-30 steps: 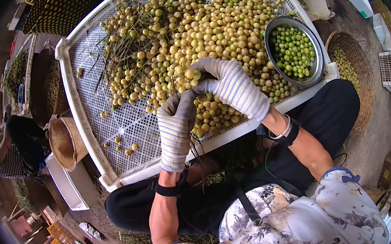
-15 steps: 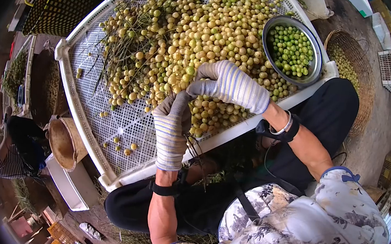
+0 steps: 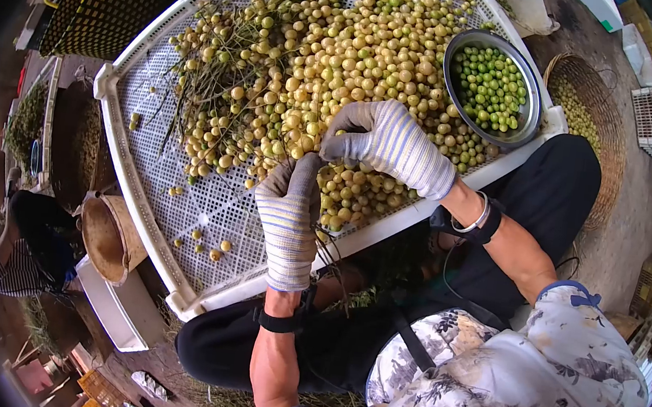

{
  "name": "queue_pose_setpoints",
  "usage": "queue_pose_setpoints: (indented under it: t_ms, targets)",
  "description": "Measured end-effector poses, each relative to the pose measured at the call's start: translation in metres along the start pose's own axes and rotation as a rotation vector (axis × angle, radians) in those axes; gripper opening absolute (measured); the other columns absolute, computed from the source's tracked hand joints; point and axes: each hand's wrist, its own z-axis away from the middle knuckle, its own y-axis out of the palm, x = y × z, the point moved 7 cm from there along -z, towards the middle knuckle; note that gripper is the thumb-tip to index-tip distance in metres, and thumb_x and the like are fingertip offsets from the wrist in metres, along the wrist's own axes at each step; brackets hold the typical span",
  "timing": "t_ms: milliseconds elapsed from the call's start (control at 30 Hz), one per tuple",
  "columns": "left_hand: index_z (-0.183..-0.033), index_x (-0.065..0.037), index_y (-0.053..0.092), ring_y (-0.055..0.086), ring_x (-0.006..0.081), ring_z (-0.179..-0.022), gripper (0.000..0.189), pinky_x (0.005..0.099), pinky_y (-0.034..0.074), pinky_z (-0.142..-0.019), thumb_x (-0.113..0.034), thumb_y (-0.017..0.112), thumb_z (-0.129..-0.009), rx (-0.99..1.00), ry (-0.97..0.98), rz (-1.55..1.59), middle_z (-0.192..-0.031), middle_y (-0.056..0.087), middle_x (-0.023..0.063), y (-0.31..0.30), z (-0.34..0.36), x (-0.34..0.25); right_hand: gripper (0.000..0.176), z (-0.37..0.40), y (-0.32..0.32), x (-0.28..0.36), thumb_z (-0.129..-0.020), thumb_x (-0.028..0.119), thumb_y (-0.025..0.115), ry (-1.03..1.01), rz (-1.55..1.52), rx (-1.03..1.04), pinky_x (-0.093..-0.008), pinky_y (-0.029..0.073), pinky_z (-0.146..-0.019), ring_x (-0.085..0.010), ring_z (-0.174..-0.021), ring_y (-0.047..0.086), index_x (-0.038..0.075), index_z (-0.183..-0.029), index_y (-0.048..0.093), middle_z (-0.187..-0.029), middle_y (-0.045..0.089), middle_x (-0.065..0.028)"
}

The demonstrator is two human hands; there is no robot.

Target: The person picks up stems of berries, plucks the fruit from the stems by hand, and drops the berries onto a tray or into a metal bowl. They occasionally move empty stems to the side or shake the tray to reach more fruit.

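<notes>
Both my hands wear striped knit gloves with grey fingers and meet over a heap of small round yellow fruits (image 3: 379,57). My left hand (image 3: 289,211) is closed around a bunch of thin stems (image 3: 333,262), whose ends stick out below the palm. A few fruits (image 3: 299,138) sit at its fingertips. My right hand (image 3: 389,142) is closed, thumb and forefinger curled together beside those fruits; whatever lies between them is hidden. The heap rests on a white perforated tray (image 3: 155,204). Stemmed fruits and bare twigs (image 3: 195,84) lie at its left.
A metal bowl (image 3: 530,118) of green fruits stands on the tray's right side. Beyond it is a wicker basket (image 3: 607,167) with more fruits. On the left are a black-and-yellow woven basket (image 3: 112,2), a tan bucket (image 3: 109,239), a white bin (image 3: 116,312) and another person (image 3: 31,250).
My right hand has shifted slightly right, its fingertips drawing a little away from the left hand's. The left hand stays nearly in place, still holding the stems.
</notes>
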Motion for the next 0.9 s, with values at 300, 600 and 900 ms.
queue_pose_setpoints:
  t_ms: [300, 600, 900]
  targets:
    - [-0.092, -0.005, 0.067, 0.034, -0.0013, -0.047, 0.015, 0.0182, 0.022, -0.042, -0.019, 0.065, -0.093, -0.071, 0.15, -0.041, -0.06, 0.047, -0.0108, -0.006, 0.001, -0.007, 0.029, -0.001, 0.006, 0.003, -0.079, 0.014, 0.078, -0.184, -0.083, 0.189, -0.0281, 0.05, -0.089, -0.0115, -0.093, 0.066, 0.006, -0.106, 0.072, -0.099, 0.074, -0.005]
    - [-0.101, -0.002, 0.071, 0.033, -0.0009, -0.049, 0.02, 0.0187, 0.022, -0.044, -0.019, 0.067, -0.092, -0.037, 0.224, -0.102, -0.063, 0.051, -0.0101, -0.002, 0.002, -0.003, 0.024, 0.005, -0.004, -0.018, -0.086, 0.021, 0.074, 0.178, -0.24, -0.069, -0.0193, 0.049, -0.056, -0.007, -0.067, 0.064, 0.003, -0.102, 0.072, -0.081, 0.072, -0.0041]
    - [-0.106, 0.0, 0.071, 0.037, -0.001, -0.052, 0.021, 0.0173, 0.027, -0.048, -0.015, 0.064, -0.093, 0.057, 0.089, -0.055, -0.064, 0.053, -0.0085, -0.001, 0.014, -0.007, 0.026, 0.007, -0.043, 0.027, -0.089, 0.022, 0.069, -0.513, 0.281, -0.378, -0.0326, 0.054, -0.082, -0.02, -0.087, 0.068, 0.004, -0.107, 0.067, -0.095, 0.071, -0.01]
